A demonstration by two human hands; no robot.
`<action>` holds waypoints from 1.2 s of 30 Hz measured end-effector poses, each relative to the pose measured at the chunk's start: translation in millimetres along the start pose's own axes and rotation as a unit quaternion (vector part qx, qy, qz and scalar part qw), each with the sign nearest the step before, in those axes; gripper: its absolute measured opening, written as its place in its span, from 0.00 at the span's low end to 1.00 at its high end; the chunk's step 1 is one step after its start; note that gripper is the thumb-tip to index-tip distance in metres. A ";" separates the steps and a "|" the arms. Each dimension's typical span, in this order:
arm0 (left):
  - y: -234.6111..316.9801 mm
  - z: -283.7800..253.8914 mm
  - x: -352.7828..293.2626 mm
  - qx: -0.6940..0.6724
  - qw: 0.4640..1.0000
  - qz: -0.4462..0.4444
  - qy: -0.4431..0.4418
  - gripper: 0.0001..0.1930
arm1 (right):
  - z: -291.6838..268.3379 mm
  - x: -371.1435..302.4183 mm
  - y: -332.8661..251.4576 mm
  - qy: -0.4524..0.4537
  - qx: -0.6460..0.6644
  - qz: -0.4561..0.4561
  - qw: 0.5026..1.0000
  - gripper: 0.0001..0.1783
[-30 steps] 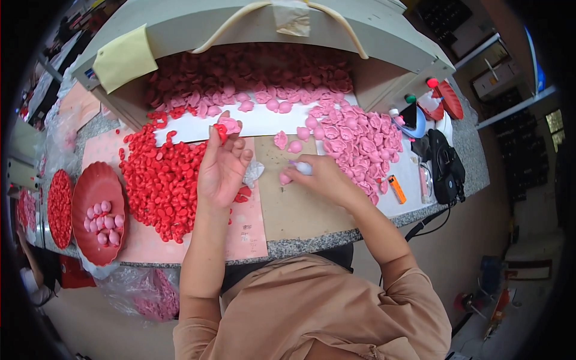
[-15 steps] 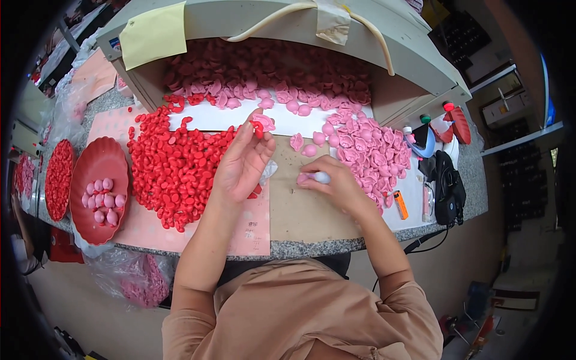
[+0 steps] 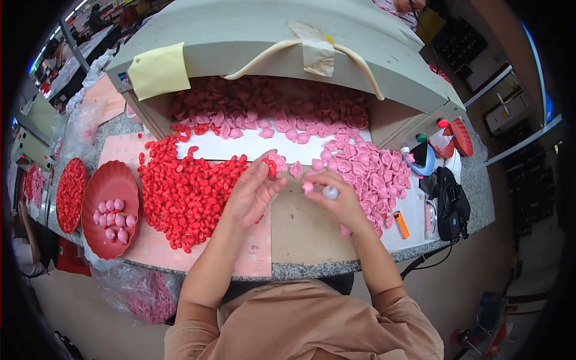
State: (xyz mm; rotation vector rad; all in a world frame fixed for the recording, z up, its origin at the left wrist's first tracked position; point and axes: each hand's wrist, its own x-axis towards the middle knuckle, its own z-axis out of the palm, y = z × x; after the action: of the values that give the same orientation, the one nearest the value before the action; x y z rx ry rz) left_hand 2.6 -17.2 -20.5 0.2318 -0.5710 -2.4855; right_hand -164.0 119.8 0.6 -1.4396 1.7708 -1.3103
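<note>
Since the earlier frame my hands have moved closer together. Left hand (image 3: 247, 199): thumb and fingers pinching a red piece (image 3: 272, 168), pink cup (image 3: 279, 160) right against it; can't tell if they're joined. Right hand (image 3: 344, 204): thumb and forefinger pinching a pink ball (image 3: 308, 187), small pale bottle (image 3: 330, 192) tucked in the same fingers. Ball and cup are near, not touching.

Risks: right hand carries two things at once, so the bottle could slip or tip if I shift grip. Ball looks smooth; a light pinch could let it roll into the pink pile (image 3: 375, 171) beside it. Squeeze too hard and the thin cup could bend. Left wrist sits close to the red pile (image 3: 186, 198); a careless sweep could scatter pieces off the bench (image 3: 300, 269).
</note>
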 end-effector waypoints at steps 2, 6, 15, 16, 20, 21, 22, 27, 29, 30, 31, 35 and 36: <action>-2.1 3.5 -5.4 0.003 1.000 -0.015 0.009 0.22 | -2.0 10.5 -18.9 0.024 0.070 0.016 0.997 0.19; -7.4 5.5 -7.0 0.036 0.999 -0.041 0.002 0.22 | 5.9 20.7 -35.4 0.046 0.073 -0.096 0.992 0.18; -14.2 5.3 -1.5 0.059 0.996 -0.074 0.006 0.19 | 9.6 22.9 -14.9 0.046 -0.006 -0.162 0.986 0.20; -14.8 4.8 -1.3 0.061 0.995 -0.075 0.005 0.19 | 9.2 22.4 -14.0 0.047 -0.005 -0.160 0.986 0.20; -16.7 3.1 -1.1 0.065 0.994 -0.084 0.005 0.18 | 9.4 20.1 -12.0 0.018 -0.005 -0.143 0.990 0.20; -16.4 3.9 -1.5 0.065 0.994 -0.084 0.004 0.18 | 9.6 19.9 -11.3 0.017 0.000 -0.139 0.990 0.21; -16.4 4.3 -1.7 0.065 0.994 -0.084 0.003 0.18 | 10.3 19.4 -9.8 0.018 0.000 -0.138 0.990 0.21; -19.4 -4.3 -0.6 0.085 0.995 -0.055 -0.006 0.16 | 14.4 16.5 -9.3 0.040 0.002 -0.152 0.988 0.19; -21.0 -7.2 -3.0 0.091 0.995 -0.046 -0.021 0.16 | 12.7 15.4 -7.7 0.032 0.035 -0.143 0.989 0.20; -23.4 -4.5 -4.6 0.122 0.992 -0.031 -0.011 0.15 | 11.7 15.0 -6.9 0.026 0.068 -0.133 0.988 0.21; -24.3 -2.3 -5.4 0.153 0.988 -0.015 -0.001 0.14 | 12.4 14.0 -8.8 0.027 0.067 -0.133 0.989 0.21; -19.4 3.3 -7.0 0.236 0.972 0.021 0.002 0.14 | 11.3 11.7 -8.2 0.015 0.198 -0.003 0.980 0.23; -17.2 3.2 -7.0 0.285 0.957 0.051 -0.025 0.15 | 10.2 12.1 -5.0 -0.009 0.172 -0.021 0.985 0.24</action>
State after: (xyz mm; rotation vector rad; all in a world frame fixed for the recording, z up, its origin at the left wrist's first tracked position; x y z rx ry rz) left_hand -1.1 0.7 -25.0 0.3477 -1.2814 -2.1761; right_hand -157.0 105.0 3.1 -1.2939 1.4206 -1.5315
